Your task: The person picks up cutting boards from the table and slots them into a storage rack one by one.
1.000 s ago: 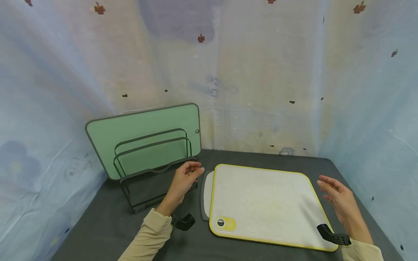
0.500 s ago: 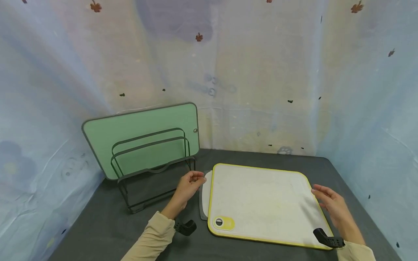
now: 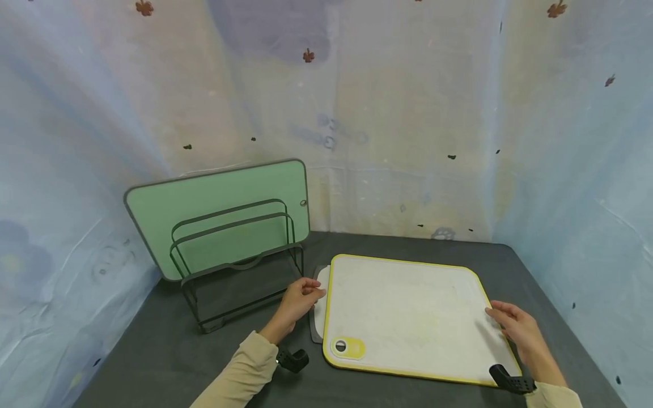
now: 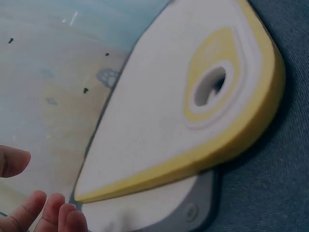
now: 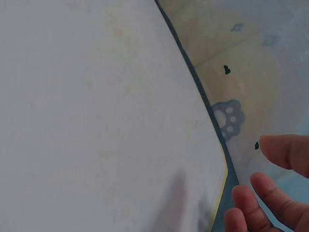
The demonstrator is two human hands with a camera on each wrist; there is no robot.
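Yellow-rimmed cutting board (image 3: 408, 317): long axis left-right, between your left hand (image 3: 296, 301) and right hand (image 3: 519, 331), 1 beside each end; both loosely parted, holding nothing.

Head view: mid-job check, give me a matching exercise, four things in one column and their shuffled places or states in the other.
1. White rectangular board with yellow rim
2. Green rectangular board with dark rim
3. Dark metal wire rack
4. White board with grey rim

A. Mostly covered, one end showing
B. Standing up, seen through looped bars
C. Face up between left hand and right hand
D. Bars crossing before a green surface

Pairs: 1-C, 2-B, 3-D, 4-A
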